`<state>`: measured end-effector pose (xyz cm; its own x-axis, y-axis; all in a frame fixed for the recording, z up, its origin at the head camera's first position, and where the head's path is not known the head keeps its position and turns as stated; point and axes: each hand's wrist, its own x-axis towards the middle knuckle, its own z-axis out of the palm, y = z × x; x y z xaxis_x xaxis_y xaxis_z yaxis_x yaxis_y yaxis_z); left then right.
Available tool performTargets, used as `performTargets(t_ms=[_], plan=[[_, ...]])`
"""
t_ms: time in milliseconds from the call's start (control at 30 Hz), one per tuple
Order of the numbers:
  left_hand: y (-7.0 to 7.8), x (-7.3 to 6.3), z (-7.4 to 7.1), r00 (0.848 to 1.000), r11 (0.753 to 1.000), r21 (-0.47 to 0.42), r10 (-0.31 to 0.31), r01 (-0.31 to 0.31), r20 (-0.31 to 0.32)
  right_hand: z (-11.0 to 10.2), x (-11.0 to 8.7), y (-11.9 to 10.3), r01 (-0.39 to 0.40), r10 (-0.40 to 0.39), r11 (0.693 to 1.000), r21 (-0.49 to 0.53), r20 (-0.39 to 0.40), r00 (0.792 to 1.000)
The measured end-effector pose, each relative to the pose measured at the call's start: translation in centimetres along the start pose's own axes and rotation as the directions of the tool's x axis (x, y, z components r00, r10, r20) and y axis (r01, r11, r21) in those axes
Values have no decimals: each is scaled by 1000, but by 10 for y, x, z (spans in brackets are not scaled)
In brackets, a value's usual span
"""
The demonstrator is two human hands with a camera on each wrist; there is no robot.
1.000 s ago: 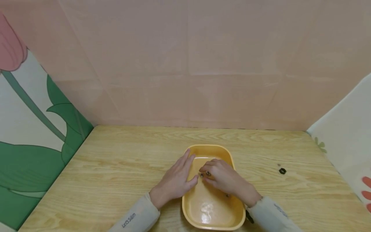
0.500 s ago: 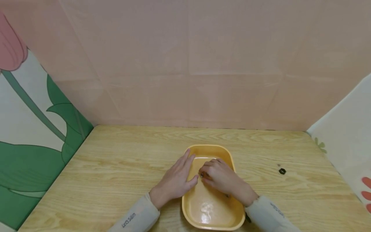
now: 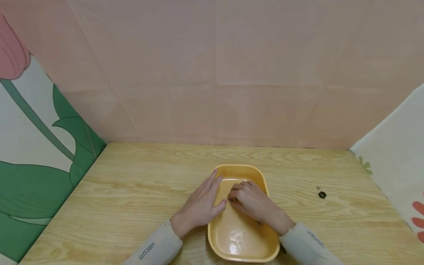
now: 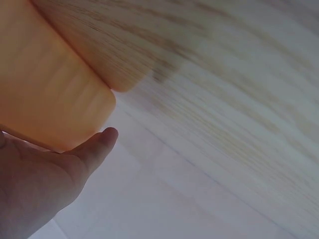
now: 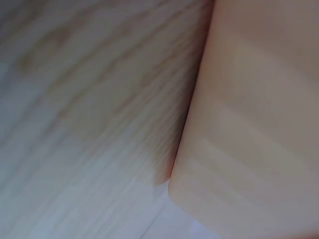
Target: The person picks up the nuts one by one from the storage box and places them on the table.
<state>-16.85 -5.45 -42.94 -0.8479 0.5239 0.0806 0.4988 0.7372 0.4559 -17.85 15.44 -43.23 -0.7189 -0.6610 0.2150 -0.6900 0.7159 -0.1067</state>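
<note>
A yellow plastic basin (image 3: 238, 235) stands on the wooden table. My left hand (image 3: 200, 204) rests over its left rim with the fingers straight; in the left wrist view this hand (image 4: 50, 174) lies against the basin's outer wall (image 4: 60, 79). Inside the basin, my right hand (image 3: 253, 198) has its fingers curled down near the floor. A small shiny metal piece (image 3: 230, 201) shows at its fingertips, pinched there as far as I can see; its exact kind is too small to tell. Another tiny metal piece (image 3: 260, 222) lies beside the right wrist.
A black hex nut (image 3: 322, 195) lies on the table (image 3: 139, 191) to the right, with a tiny grey bit (image 3: 318, 188) behind it. Something dark (image 3: 283, 250) shows partly by the right sleeve. The right wrist view holds mostly the basin's outer wall (image 5: 249, 124).
The right hand's fingers have drawn closer in over the metal pieces, so fewer of them show; its forearm has shifted slightly left. The left hand has not moved.
</note>
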Motion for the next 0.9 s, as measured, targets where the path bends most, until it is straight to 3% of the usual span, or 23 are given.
performTargets(t_ms=[900], plan=[[2,0,-2,1000,1000,-15,-18,18,17,0,0,-1,1,-1,1000,17,-10,1000]])
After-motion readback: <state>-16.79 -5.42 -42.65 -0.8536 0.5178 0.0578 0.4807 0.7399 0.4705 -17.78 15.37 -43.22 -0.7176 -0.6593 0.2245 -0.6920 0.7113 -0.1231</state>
